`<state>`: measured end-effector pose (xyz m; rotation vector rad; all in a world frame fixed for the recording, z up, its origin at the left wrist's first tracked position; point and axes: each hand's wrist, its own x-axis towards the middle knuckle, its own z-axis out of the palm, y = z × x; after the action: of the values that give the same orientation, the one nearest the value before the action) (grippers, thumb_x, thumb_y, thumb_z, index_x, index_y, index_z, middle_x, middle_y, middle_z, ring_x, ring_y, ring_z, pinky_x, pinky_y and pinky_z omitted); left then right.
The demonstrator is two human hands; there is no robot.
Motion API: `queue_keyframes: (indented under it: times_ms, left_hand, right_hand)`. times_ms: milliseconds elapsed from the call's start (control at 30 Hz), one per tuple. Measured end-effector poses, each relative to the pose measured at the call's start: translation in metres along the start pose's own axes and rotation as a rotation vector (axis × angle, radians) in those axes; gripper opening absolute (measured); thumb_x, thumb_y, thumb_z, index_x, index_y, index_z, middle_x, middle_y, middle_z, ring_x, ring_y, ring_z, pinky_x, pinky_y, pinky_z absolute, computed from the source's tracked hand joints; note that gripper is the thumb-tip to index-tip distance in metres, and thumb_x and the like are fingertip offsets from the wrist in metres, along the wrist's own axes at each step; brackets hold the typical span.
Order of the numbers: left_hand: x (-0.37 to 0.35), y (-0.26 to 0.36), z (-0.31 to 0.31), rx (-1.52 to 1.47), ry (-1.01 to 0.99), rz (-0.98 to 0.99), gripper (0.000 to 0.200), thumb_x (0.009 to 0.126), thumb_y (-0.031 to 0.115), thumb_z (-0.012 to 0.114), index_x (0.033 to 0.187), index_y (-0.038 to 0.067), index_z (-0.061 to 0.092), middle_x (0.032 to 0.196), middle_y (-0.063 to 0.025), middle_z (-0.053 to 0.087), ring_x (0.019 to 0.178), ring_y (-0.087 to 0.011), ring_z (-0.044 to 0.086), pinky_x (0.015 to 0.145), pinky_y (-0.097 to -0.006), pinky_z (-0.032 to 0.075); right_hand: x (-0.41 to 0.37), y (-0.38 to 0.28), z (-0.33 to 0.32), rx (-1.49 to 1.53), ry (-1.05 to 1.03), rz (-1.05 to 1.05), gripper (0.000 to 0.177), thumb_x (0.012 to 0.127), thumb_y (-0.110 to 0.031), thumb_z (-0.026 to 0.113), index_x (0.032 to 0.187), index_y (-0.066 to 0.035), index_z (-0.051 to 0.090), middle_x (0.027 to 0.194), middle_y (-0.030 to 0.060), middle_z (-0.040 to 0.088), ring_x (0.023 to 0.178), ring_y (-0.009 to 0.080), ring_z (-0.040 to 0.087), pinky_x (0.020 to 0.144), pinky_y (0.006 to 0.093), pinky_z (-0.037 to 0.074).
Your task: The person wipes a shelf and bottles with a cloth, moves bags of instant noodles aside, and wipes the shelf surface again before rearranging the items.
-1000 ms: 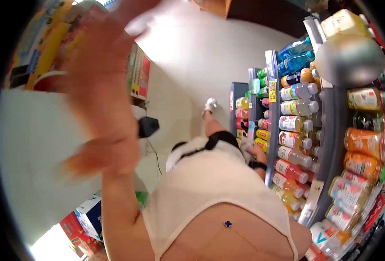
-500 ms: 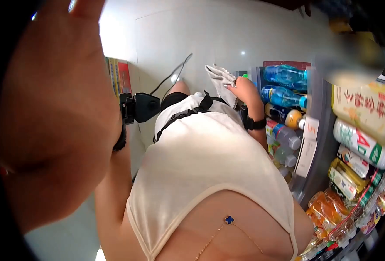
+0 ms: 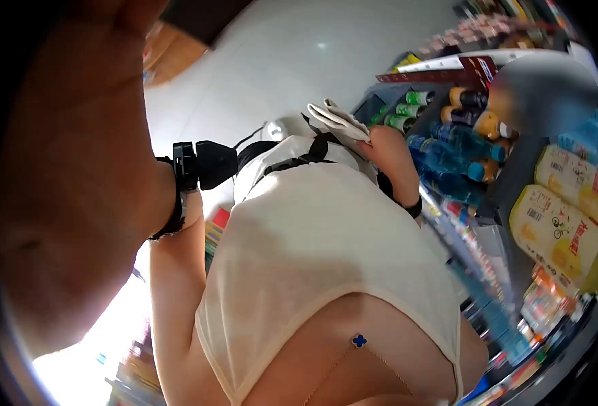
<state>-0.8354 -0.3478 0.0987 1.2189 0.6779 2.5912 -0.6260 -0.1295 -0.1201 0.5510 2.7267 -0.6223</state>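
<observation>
My left hand [image 3: 76, 176] looms very large at the left, raised close to the camera. Its palm and wrist show, but the fingers run into the dark upper edge, so whether they grip anything is hidden. A black strap with a black box-shaped device [image 3: 208, 164] sits on that wrist. Lower down, at hip height, my right hand [image 3: 379, 139] is closed on a folded off-white cloth [image 3: 338, 122], its folds sticking out toward the left. A dark band circles the right wrist. Beside this hand are blue-tinted drink bottles [image 3: 441, 152] on a shelf.
Shelving on the right carries several bottles, green-labelled cans [image 3: 414, 101] and yellow-labelled packs [image 3: 557, 227]. A price-strip edge [image 3: 448, 71] borders it. Pale glossy floor [image 3: 292, 54] stretches ahead, with a brown box-like object [image 3: 177, 54] at upper left. A cord runs from the wrist device.
The view has turned, bringing more shelf and the yellow-labelled packs in on the right. My left hand stays near the camera; my right hand still holds the cloth, now folded differently.
</observation>
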Motion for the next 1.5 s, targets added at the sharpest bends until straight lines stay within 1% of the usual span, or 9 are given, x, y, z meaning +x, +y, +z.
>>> queue_keyframes:
  times_ms: [433, 467, 600, 1100, 1267, 1333, 1367, 1400, 1500]
  left_hand:
    - [0.189, -0.204, -0.066, -0.409, -0.322, -0.342, 0.075, 0.086, 0.06, 0.04, 0.137, 0.005, 0.036, 0.13, -0.0269, 0.041, 0.118, -0.043, 0.039, 0.096, -0.0536, 0.029]
    - [0.2, -0.222, -0.066, -0.428, -0.345, -0.339, 0.075, 0.086, 0.06, 0.04, 0.137, 0.005, 0.036, 0.13, -0.0267, 0.042, 0.117, -0.0426, 0.04, 0.095, -0.0532, 0.029]
    - [0.249, -0.302, -0.058, -0.457, -0.393, -0.39, 0.074, 0.087, 0.059, 0.04, 0.137, 0.004, 0.036, 0.129, -0.0261, 0.043, 0.116, -0.0413, 0.042, 0.095, -0.0515, 0.031]
    - [0.445, -0.57, -0.041, -0.359, -0.654, -0.466, 0.071, 0.089, 0.054, 0.039, 0.137, 0.001, 0.036, 0.123, -0.024, 0.05, 0.111, -0.0364, 0.05, 0.092, -0.0454, 0.039]
    - [0.528, -0.686, -0.02, -0.084, -0.909, -0.48, 0.07, 0.09, 0.053, 0.039, 0.136, 0.0, 0.035, 0.122, -0.0233, 0.053, 0.11, -0.0348, 0.052, 0.091, -0.0434, 0.041]
    - [0.52, -0.751, -0.006, -0.195, -1.015, -0.735, 0.07, 0.091, 0.052, 0.039, 0.136, 0.0, 0.035, 0.121, -0.023, 0.054, 0.109, -0.0342, 0.053, 0.09, -0.0426, 0.042]
    - [0.501, -0.785, -0.002, -0.369, -1.04, -0.966, 0.042, 0.094, 0.022, 0.044, 0.128, -0.003, 0.048, 0.116, -0.0133, 0.056, 0.103, -0.0219, 0.057, 0.089, -0.0331, 0.043]
    - [0.487, -0.816, 0.003, -0.242, -1.187, -1.127, 0.039, 0.093, 0.022, 0.048, 0.123, -0.003, 0.053, 0.114, -0.0118, 0.058, 0.1, -0.0184, 0.058, 0.09, -0.0303, 0.042]
    - [0.411, -0.916, -0.032, 0.134, -1.828, -0.815, 0.036, 0.094, 0.029, 0.047, 0.119, 0.004, 0.056, 0.114, -0.0154, 0.06, 0.101, -0.0277, 0.059, 0.092, -0.0387, 0.043]
  right_hand:
    - [0.058, 0.029, -0.018, 0.416, 0.412, 0.683, 0.037, 0.076, -0.032, 0.069, 0.073, 0.004, 0.06, 0.071, 0.0257, 0.058, 0.071, 0.0431, 0.058, 0.06, 0.047, 0.045]
    - [0.071, 0.039, -0.03, 0.403, 0.308, 0.779, 0.04, 0.077, -0.034, 0.067, 0.073, 0.005, 0.06, 0.071, 0.0263, 0.057, 0.071, 0.0434, 0.057, 0.06, 0.0477, 0.045]
    - [0.126, 0.085, -0.078, 0.153, 0.293, 0.82, 0.039, 0.079, -0.034, 0.065, 0.07, 0.003, 0.062, 0.069, 0.0232, 0.059, 0.071, 0.041, 0.06, 0.061, 0.0474, 0.047]
    - [0.358, 0.239, -0.217, 0.254, 0.294, 0.721, 0.035, 0.076, -0.033, 0.067, 0.073, 0.002, 0.064, 0.073, 0.0202, 0.061, 0.073, 0.0377, 0.06, 0.065, 0.0452, 0.047]
    - [0.44, 0.29, -0.284, 0.398, 0.299, 0.816, 0.033, 0.076, -0.031, 0.065, 0.072, 0.002, 0.063, 0.073, 0.0225, 0.059, 0.072, 0.0386, 0.059, 0.065, 0.046, 0.046]
    - [0.471, 0.301, -0.327, 0.417, 0.449, 0.876, 0.028, 0.075, -0.027, 0.064, 0.073, 0.001, 0.064, 0.073, 0.0214, 0.061, 0.071, 0.0381, 0.06, 0.065, 0.0454, 0.048]
    - [0.479, 0.308, -0.325, 0.301, 0.579, 0.844, 0.025, 0.074, -0.025, 0.063, 0.073, 0.0, 0.064, 0.073, 0.0208, 0.061, 0.07, 0.0378, 0.06, 0.065, 0.0454, 0.048]
    - [0.491, 0.317, -0.331, 0.356, 0.539, 0.911, 0.024, 0.074, -0.023, 0.062, 0.075, 0.0, 0.064, 0.073, 0.0199, 0.061, 0.068, 0.0376, 0.061, 0.065, 0.0464, 0.048]
    - [0.515, 0.345, -0.353, 0.559, 0.667, 0.931, 0.026, 0.077, -0.024, 0.062, 0.091, -0.002, 0.062, 0.078, 0.0197, 0.063, 0.072, 0.0376, 0.062, 0.065, 0.0447, 0.05]
